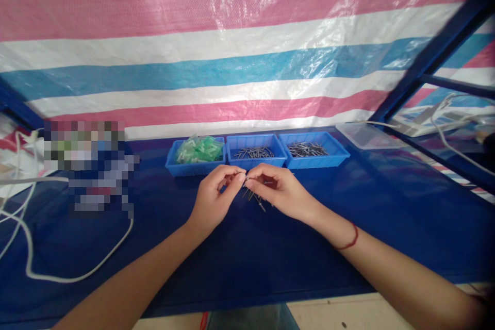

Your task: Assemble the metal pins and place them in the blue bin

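My left hand (pixel 216 193) and my right hand (pixel 280 191) meet fingertip to fingertip over the table, in front of the middle bin. Both are closed in a pinch on a small shiny metal piece (pixel 246 179), which looks like a rivet; the fingers cover most of it. A small loose pile of thin metal rivets (pixel 255 199) lies on the table just beneath my right hand, partly hidden by it. Behind my hands, more long-stemmed rivets lie in the middle blue bin (pixel 279 161) and in the right blue bin (pixel 340 153).
The left blue bin (pixel 193 168) holds green and clear plastic packets (pixel 201 149). A clear plastic lid (pixel 367 135) lies at the back right of the blue table (pixel 247 263). White cables (pixel 77 279) run along the left. A striped sheet (pixel 232 72) hangs behind.
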Action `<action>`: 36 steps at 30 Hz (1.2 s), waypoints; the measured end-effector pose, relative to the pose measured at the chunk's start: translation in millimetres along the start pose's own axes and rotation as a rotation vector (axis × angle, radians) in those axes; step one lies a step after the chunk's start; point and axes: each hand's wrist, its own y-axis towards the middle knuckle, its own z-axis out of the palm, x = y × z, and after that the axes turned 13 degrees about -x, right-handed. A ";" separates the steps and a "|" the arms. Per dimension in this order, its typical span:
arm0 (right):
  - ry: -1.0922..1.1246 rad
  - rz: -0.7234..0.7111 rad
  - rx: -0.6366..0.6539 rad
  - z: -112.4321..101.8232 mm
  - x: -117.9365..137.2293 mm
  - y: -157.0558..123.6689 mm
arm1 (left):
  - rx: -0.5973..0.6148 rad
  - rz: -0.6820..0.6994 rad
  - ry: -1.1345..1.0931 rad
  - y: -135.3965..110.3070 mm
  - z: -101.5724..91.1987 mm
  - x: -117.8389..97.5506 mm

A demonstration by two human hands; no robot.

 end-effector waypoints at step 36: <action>-0.916 -0.214 -0.622 -88.2 -0.8 35.0 | 0.520 0.433 0.467 -8.0 7.0 5.6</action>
